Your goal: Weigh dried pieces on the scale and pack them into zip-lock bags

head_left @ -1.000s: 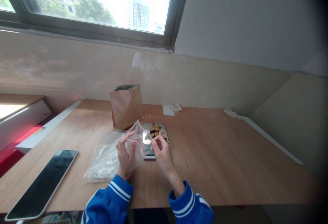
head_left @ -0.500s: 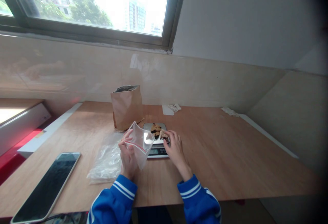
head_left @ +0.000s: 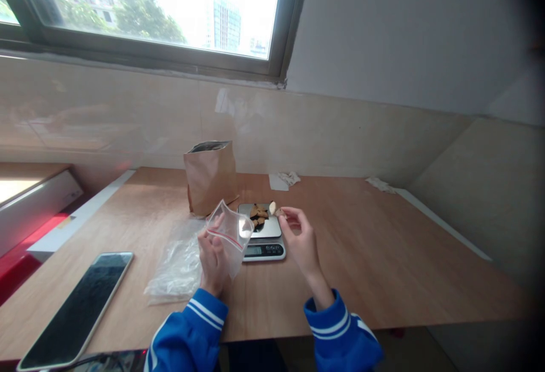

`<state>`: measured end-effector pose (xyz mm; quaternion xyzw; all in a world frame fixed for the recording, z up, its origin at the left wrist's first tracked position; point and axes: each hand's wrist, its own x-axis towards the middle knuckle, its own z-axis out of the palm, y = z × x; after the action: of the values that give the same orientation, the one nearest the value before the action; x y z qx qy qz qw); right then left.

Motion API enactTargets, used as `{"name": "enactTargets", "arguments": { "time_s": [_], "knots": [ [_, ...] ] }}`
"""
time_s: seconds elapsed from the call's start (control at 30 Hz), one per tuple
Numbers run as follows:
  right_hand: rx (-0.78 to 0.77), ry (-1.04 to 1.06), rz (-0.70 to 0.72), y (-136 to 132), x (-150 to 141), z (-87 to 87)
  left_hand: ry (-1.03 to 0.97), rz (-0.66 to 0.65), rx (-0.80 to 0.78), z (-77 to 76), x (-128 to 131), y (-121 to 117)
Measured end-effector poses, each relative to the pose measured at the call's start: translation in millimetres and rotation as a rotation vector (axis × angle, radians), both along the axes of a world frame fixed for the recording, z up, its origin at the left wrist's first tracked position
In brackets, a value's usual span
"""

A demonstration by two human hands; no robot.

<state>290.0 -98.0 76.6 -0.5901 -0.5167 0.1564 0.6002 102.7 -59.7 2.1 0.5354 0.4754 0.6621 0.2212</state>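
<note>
My left hand is closed on a clear zip-lock bag with a red seal line, its mouth turned up and to the right. Just right of it stands a digital kitchen scale with a steel plate. Several brown dried slices lie on that plate; they look like dried mushroom or root, I cannot tell which. Above the plate's right edge, my right hand pinches a pale dried slice between thumb and fingers. The scale's display is too small to read.
Behind the scale stands an open brown paper bag. A pile of clear plastic bags lies left of my left hand, and a large phone farther left. Crumpled tissue and a white card lie by the wall.
My right hand has lifted off the scale's plate and moved slightly right, with a pale slice now in its fingers. My left hand and the zip-lock bag have barely moved.
</note>
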Motion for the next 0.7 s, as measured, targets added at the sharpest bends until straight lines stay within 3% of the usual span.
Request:
{"name": "enactTargets", "arguments": {
  "time_s": [0.1,0.2,0.3,0.5,0.7],
  "knots": [
    [0.042,0.077,0.135,-11.0,-15.0,36.5,0.082,-0.125,0.135,0.4,1.6,0.9],
    [-0.009,0.13,0.276,-19.2,-28.2,55.0,0.12,-0.19,0.223,0.8,2.2,1.8],
    [-0.103,0.086,0.344,-21.6,-36.9,55.2,0.121,-0.233,0.271,-0.6,1.4,1.5],
    [-0.202,-0.04,0.296,-17.9,-42.9,45.5,0.104,-0.308,0.28,-1.3,0.8,-0.3],
    [-0.176,-0.177,0.015,-11.0,-42.8,42.7,0.131,-0.284,0.28,-1.6,-0.4,-0.1]
  ]
}}
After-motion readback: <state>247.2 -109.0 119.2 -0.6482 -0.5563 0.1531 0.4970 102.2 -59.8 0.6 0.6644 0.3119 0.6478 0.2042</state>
